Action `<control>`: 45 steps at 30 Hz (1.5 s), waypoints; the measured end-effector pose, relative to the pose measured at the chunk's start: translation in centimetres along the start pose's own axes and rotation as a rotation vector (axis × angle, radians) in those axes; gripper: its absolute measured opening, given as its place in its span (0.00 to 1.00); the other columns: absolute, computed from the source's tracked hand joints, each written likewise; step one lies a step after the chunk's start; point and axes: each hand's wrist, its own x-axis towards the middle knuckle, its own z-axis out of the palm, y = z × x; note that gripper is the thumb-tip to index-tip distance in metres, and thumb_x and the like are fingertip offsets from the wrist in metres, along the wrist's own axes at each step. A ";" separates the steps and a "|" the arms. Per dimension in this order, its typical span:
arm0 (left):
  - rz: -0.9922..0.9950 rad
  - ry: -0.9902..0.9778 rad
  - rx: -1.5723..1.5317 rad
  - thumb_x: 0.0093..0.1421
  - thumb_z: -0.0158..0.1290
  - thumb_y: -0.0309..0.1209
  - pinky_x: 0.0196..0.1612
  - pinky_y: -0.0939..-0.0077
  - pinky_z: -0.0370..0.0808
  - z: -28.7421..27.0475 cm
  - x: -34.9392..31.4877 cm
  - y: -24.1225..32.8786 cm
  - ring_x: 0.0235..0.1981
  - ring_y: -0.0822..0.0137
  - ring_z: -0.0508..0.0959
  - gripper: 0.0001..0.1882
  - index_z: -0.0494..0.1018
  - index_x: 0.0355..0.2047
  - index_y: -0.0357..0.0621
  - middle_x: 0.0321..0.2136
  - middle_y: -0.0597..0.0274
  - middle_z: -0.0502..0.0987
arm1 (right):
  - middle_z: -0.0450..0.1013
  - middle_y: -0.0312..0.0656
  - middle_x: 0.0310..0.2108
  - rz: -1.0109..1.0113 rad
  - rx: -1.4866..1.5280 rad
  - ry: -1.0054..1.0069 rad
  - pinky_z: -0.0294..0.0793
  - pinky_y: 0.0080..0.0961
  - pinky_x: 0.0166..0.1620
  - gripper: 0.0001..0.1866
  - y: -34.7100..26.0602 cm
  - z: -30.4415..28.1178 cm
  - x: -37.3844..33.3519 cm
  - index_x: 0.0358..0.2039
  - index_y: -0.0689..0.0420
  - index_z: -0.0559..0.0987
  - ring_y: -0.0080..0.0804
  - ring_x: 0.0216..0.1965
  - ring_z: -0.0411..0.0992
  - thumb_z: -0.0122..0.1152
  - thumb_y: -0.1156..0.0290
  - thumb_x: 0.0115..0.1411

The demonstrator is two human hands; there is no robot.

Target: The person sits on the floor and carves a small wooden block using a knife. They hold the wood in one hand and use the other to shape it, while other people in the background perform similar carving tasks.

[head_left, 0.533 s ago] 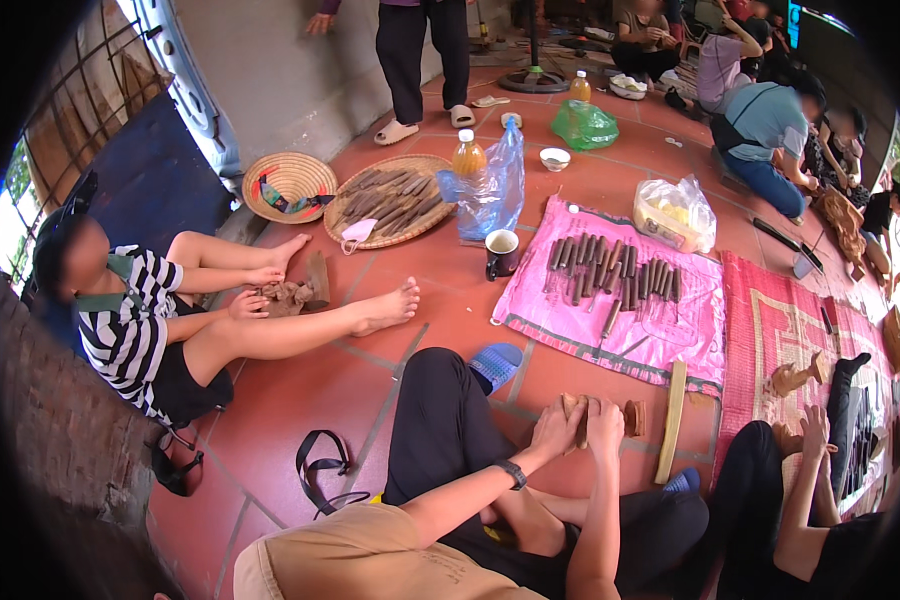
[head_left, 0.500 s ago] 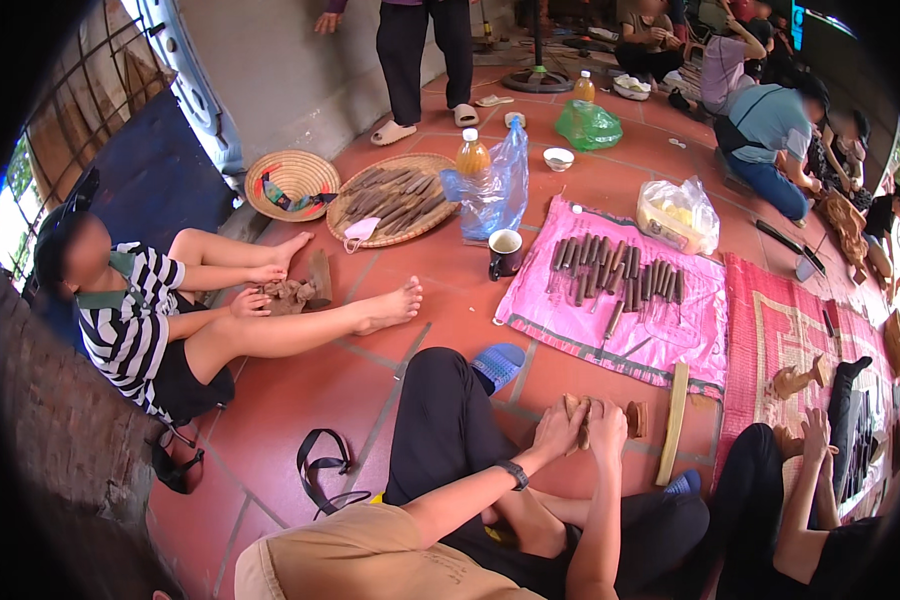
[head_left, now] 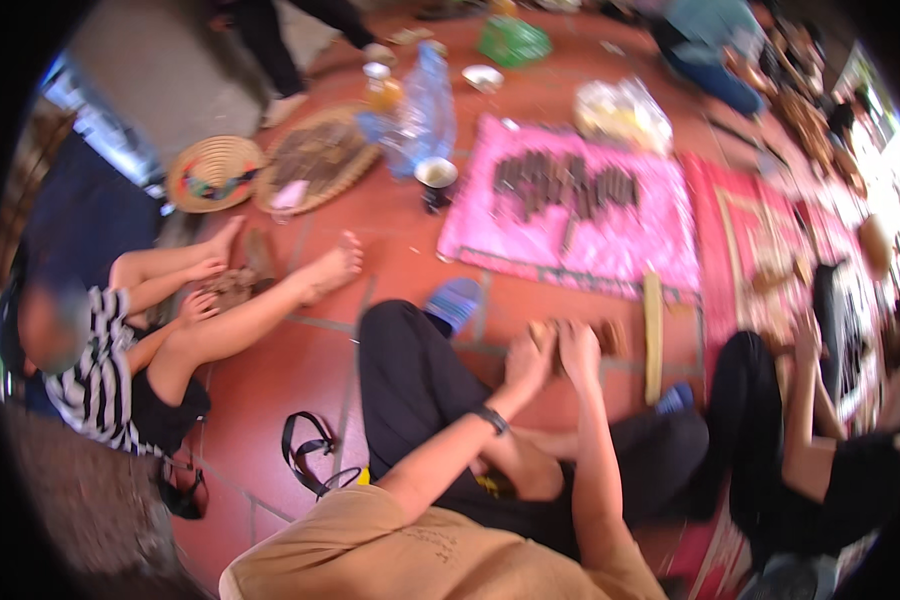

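Both my hands are together low over the tiled floor, in front of my crossed legs. My left hand (head_left: 528,364), with a dark watch on its wrist, is closed around a small brown wooden piece (head_left: 554,350). My right hand (head_left: 579,354) presses its fingers against the same piece from the other side. Most of the piece is hidden by my fingers, and blur hides its shape. Just right of my right hand a brown wooden block (head_left: 611,338) sits on the floor. Beyond it lies a long pale wooden strip (head_left: 653,340).
Ahead, a pink sheet (head_left: 470,228) bears several dark-handled tools (head_left: 568,185). A dark mug (head_left: 436,185), a blue plastic bag (head_left: 426,115) and a flat basket (head_left: 270,196) stand farther left. Barefoot, a person in stripes (head_left: 100,350) sits at left; another person (head_left: 830,480) sits close at right.
The whole view has swung, so the surroundings appear shifted left and upward and blurred. My hands stay together on the wooden piece. The standing person's legs are now wider apart.
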 end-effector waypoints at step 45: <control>0.025 -0.050 -0.098 0.68 0.32 0.54 0.52 0.52 0.67 -1.9 -1.1 2.3 0.50 0.39 0.72 0.34 0.69 0.51 0.32 0.45 0.34 0.74 | 0.76 0.48 0.24 0.212 0.458 0.031 0.73 0.34 0.33 0.16 3.3 -1.2 -2.0 0.37 0.58 0.82 0.37 0.27 0.76 0.53 0.59 0.63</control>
